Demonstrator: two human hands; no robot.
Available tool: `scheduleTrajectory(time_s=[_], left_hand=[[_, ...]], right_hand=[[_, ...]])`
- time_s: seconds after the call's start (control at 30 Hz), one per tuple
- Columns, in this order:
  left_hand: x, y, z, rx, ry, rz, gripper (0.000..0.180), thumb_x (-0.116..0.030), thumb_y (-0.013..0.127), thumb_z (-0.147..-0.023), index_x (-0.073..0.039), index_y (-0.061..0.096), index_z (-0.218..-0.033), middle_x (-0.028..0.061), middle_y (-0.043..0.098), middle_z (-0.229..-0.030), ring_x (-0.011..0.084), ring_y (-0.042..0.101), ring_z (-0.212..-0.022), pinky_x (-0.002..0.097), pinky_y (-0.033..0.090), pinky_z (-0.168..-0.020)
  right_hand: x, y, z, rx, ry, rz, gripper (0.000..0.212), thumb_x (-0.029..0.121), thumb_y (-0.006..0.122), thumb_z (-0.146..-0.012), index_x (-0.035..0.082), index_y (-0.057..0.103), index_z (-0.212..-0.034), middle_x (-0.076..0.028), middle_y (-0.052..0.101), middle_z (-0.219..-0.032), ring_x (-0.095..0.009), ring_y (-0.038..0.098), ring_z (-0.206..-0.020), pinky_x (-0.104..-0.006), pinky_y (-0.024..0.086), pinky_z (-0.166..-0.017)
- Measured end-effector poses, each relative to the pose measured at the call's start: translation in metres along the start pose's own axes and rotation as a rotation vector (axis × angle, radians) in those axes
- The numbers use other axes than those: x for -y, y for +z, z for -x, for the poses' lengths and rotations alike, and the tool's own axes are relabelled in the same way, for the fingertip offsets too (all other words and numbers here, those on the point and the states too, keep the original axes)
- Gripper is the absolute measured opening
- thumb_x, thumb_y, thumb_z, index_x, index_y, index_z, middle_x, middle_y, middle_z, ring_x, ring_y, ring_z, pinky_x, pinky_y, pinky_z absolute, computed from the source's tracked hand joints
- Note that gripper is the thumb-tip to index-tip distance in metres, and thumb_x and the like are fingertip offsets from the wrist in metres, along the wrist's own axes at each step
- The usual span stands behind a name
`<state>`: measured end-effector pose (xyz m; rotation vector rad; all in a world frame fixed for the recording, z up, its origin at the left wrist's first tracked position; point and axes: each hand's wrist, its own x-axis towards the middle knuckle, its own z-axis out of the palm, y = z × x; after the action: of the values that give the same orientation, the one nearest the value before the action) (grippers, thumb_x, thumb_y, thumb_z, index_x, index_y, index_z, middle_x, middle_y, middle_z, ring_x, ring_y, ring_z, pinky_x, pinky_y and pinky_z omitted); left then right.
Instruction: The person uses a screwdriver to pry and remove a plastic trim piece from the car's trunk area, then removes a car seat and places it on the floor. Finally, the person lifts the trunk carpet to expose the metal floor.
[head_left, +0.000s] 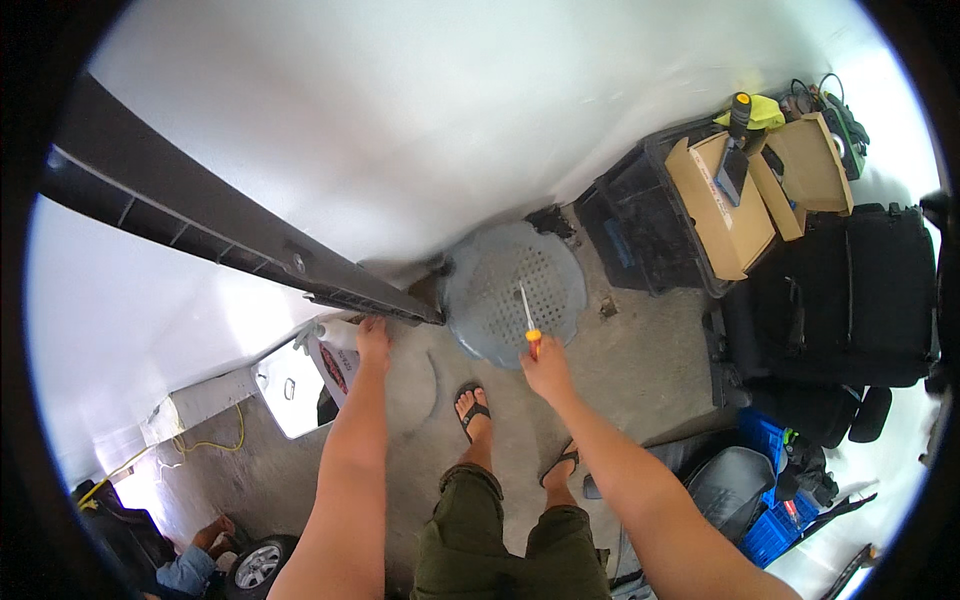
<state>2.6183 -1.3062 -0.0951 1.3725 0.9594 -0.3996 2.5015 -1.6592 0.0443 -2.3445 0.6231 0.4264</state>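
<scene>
In my right hand (547,370) is a screwdriver (531,328) with an orange and yellow handle, its metal shaft pointing away from me. Its tip appears over a round grey stool (480,290) with a perforated top and wavy rim. My left hand (373,343) has curled fingers at the lower end of a long dark ribbed panel (250,235), which slants down from the upper left. Whether those fingers grip the panel's edge or only touch it is hard to see. Just left of them are a white rounded object (338,333) and a printed bag (333,368).
Right of the stool, a black crate (640,215) carries an opened cardboard box (715,205) and a dark-handled tool (737,150). Black seats (835,300) and blue crates (765,540) line the right side. At lower left, another person's limb (205,540) shows beside a wheel (258,568).
</scene>
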Motion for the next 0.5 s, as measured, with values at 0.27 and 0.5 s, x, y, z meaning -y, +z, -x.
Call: scheduleTrajectory(time_s=[0.27,0.5], left_hand=[[0.036,-0.046,0.036,0.141,-0.023,-0.397,0.046,-0.032,0.069,-0.097,-0.013,0.055,-0.136,0.0034,0.063,-0.116,0.0229,0.060,-0.097,0.0497,0.054,-0.080],[0.101,-0.106,0.170,0.277,-0.227,-0.733,0.049,-0.028,0.059,-0.104,-0.003,0.053,-0.145,0.0094,0.069,-0.125,0.0247,0.067,-0.094,0.0394,0.055,-0.075]], right_hand=[[0.048,-0.016,-0.039,-0.012,0.198,0.202,0.051,0.026,0.075,-0.090,0.003,0.049,-0.127,-0.022,0.049,-0.133,-0.043,0.062,-0.116,-0.0496,0.057,-0.093],[0.052,-0.042,-0.019,0.106,0.240,0.129,0.063,0.036,0.077,-0.089,0.004,0.047,-0.134,-0.023,0.048,-0.137,-0.042,0.060,-0.121,-0.0512,0.053,-0.097]])
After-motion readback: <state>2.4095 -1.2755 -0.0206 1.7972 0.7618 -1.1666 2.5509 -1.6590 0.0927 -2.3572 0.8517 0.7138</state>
